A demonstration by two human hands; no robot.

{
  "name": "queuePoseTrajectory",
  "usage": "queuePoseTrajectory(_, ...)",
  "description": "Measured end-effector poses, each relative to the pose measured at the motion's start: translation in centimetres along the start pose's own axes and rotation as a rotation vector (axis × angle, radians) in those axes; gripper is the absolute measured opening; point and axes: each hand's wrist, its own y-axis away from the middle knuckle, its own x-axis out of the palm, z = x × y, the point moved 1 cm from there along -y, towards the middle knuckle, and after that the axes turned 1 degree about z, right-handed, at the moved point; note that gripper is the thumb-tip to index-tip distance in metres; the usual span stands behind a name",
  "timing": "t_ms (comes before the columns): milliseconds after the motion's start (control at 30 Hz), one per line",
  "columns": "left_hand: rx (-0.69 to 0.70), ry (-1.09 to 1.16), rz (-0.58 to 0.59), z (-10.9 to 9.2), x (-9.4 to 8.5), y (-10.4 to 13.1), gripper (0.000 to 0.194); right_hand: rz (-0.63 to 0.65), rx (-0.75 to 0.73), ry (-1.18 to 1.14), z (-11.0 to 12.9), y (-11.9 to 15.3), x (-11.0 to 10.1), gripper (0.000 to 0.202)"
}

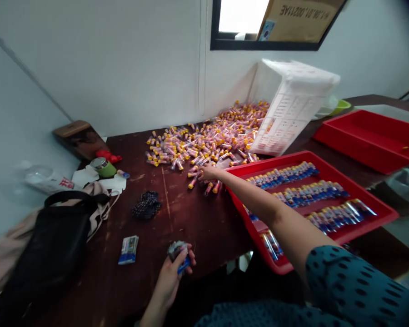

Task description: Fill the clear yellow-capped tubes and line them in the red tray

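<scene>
My left hand [177, 268] is closed around a small blue and clear plastic packet [183, 261] above the table's front edge. My right hand [209, 172] reaches out to the near edge of a large heap of small clear tubes with yellow caps [204, 141]; its fingers touch the tubes, but whether they grip one is too small to tell. Left of my left hand lies a flat stack of blue and white wrappers [128, 250]. Under my right arm, a red tray [361, 222] holds rows of blue-wrapped tubes [310, 193].
A white basket [286, 109] leans tipped over the heap. Another red tray [371, 136] stands at the right. Dark patterned cloth [146, 204], a black bag [51, 240], a green can [103, 167] and a plastic bottle [49, 178] are on the left.
</scene>
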Motion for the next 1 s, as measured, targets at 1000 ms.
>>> queuePoseTrajectory(1000, 0.214, -0.005, 0.010, 1.0, 4.5, -1.1, 0.037, -0.278, -0.255, -0.808, 10.2, 23.9, 5.1, 0.013)
